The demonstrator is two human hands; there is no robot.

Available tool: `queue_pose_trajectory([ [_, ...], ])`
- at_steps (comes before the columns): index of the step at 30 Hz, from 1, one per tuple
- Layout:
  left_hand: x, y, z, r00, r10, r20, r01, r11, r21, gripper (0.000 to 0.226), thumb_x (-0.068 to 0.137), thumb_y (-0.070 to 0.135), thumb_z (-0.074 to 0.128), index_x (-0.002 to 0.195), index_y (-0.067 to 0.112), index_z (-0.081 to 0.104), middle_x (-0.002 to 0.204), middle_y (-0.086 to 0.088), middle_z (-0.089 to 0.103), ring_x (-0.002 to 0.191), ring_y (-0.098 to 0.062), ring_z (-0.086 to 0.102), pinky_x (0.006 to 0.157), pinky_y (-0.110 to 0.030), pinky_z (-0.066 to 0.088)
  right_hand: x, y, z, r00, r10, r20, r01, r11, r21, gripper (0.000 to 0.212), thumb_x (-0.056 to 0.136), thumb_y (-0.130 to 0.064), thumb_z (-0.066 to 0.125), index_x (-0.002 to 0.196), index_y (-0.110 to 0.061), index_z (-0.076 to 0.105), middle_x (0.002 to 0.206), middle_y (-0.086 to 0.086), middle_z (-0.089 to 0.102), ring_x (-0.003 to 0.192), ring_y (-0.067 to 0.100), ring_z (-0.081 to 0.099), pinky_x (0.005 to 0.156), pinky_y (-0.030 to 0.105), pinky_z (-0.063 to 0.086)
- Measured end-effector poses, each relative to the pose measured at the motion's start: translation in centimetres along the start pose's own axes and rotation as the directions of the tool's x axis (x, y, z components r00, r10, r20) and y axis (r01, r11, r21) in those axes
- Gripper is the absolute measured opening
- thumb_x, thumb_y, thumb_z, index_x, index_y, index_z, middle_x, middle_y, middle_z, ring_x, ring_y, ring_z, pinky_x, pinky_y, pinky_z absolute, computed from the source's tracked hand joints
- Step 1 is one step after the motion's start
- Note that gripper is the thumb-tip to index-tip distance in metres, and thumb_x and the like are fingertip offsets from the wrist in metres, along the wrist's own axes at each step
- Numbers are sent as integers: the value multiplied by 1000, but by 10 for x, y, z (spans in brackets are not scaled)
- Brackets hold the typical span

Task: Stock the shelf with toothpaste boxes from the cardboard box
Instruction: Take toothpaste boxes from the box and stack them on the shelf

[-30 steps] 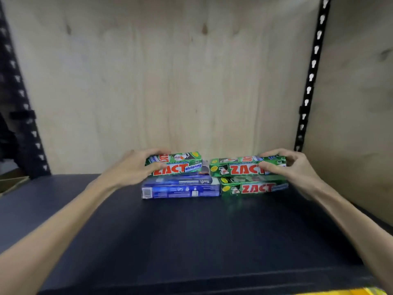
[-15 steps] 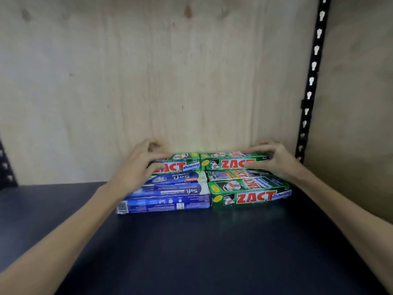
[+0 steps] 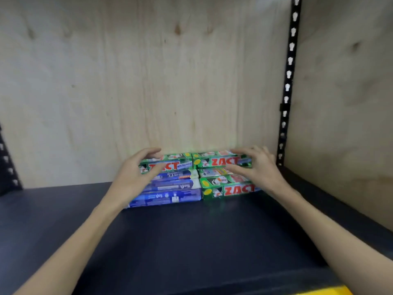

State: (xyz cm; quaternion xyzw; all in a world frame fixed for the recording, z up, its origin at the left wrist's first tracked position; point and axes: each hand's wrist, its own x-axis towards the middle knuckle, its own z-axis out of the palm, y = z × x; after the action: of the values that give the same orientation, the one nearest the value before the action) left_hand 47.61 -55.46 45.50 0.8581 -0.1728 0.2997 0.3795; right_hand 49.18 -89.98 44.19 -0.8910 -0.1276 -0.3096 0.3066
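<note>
Two stacks of toothpaste boxes sit at the back of the dark shelf (image 3: pixel 191 241), against the plywood wall. On the left, a green ZACT box (image 3: pixel 178 163) lies on blue boxes (image 3: pixel 170 196). On the right, another green ZACT box (image 3: pixel 219 160) tops more green ZACT boxes (image 3: pixel 229 188). My left hand (image 3: pixel 134 177) hovers at the left end of the left top box, fingers spread and loosely curved, thumb in front of its face. My right hand (image 3: pixel 259 167) is likewise spread at the right end of the right top box. The cardboard box is out of view.
A plywood back wall (image 3: pixel 148 81) and a plywood side wall (image 3: pixel 344 103) enclose the shelf. A black slotted upright (image 3: pixel 287 86) runs up the right corner, and another stands at the far left (image 3: pixel 8 167). A yellow strip (image 3: pixel 331 291) shows at the bottom edge.
Both top green boxes were pushed back to the wall on their stacks. My fingers have since loosened and spread off the boxes, and both hands have drawn back slightly.
</note>
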Motion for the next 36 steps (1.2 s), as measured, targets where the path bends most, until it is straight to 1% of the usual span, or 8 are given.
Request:
queue_pose_trajectory([
  [7, -86, 35, -2, 999, -22, 27, 23, 999, -36, 62, 84, 41, 77, 139, 37, 49, 111, 18, 60, 107, -6, 56, 98, -28, 43, -83, -66, 4, 998, -59, -5, 59, 992, 109, 53, 82, -58, 75, 128, -32, 67, 120, -8, 65, 120, 16, 52, 105, 42, 40],
  [11, -138, 73, -16, 994, -73, 80, 79, 994, -72, 73, 85, 45, 75, 148, 33, 41, 101, 18, 64, 93, -7, 57, 84, -22, 40, -139, -114, -7, 998, -44, -55, 56, 972, 229, 46, 87, -47, 76, 128, -27, 68, 114, -10, 67, 102, 14, 57, 96, 34, 47],
  [14, -200, 100, -19, 998, -67, -10, 65, 989, -133, 70, 86, 40, 76, 147, 36, 41, 108, 17, 62, 102, -10, 52, 90, -24, 39, -209, -150, -3, 982, 72, -177, 12, 901, 433, 36, 91, -33, 75, 126, -30, 68, 109, -12, 67, 95, 14, 57, 84, 24, 45],
  [17, -281, 110, -11, 977, -65, -203, 33, 987, -158, 72, 85, 31, 79, 146, 34, 40, 117, 19, 54, 111, -15, 47, 96, -24, 37, -290, -175, 21, 966, 4, -258, 114, 891, 439, 35, 93, -18, 74, 127, -26, 68, 109, -10, 65, 100, 17, 59, 88, 21, 45],
  [22, -399, 58, 25, 961, -254, -108, 240, 962, -126, 61, 88, 37, 74, 139, 32, 43, 113, 19, 50, 108, -12, 49, 92, -25, 41, -406, -166, 94, 990, 114, -83, -63, 885, 462, 46, 91, -13, 75, 134, -23, 63, 107, -13, 63, 97, 16, 60, 90, 21, 46],
  [29, -526, -47, 55, 790, -596, 145, 605, 796, -22, 66, 84, 39, 78, 139, 29, 43, 106, 14, 51, 101, -13, 52, 90, -35, 45, -517, -112, 177, 950, 227, 215, -278, 927, 251, 56, 91, -23, 76, 142, -27, 54, 113, -15, 60, 106, 5, 52, 98, 31, 44],
  [34, -601, -96, 70, 592, -761, 264, 776, 627, 69, 69, 83, 35, 80, 139, 23, 42, 117, -1, 51, 103, -14, 54, 82, -28, 50, -592, -74, 227, 822, 355, 445, -449, 885, 124, 54, 92, -29, 75, 141, -28, 53, 120, -13, 60, 117, 8, 51, 102, 41, 47],
  [36, -625, -109, 79, 497, -803, 328, 825, 555, 108, 69, 85, 33, 79, 142, 21, 41, 132, -4, 46, 117, -17, 51, 84, -21, 52, -615, -66, 244, 764, 401, 506, -495, 867, 61, 51, 92, -34, 73, 139, -28, 55, 126, -8, 61, 121, 12, 51, 105, 41, 46],
])
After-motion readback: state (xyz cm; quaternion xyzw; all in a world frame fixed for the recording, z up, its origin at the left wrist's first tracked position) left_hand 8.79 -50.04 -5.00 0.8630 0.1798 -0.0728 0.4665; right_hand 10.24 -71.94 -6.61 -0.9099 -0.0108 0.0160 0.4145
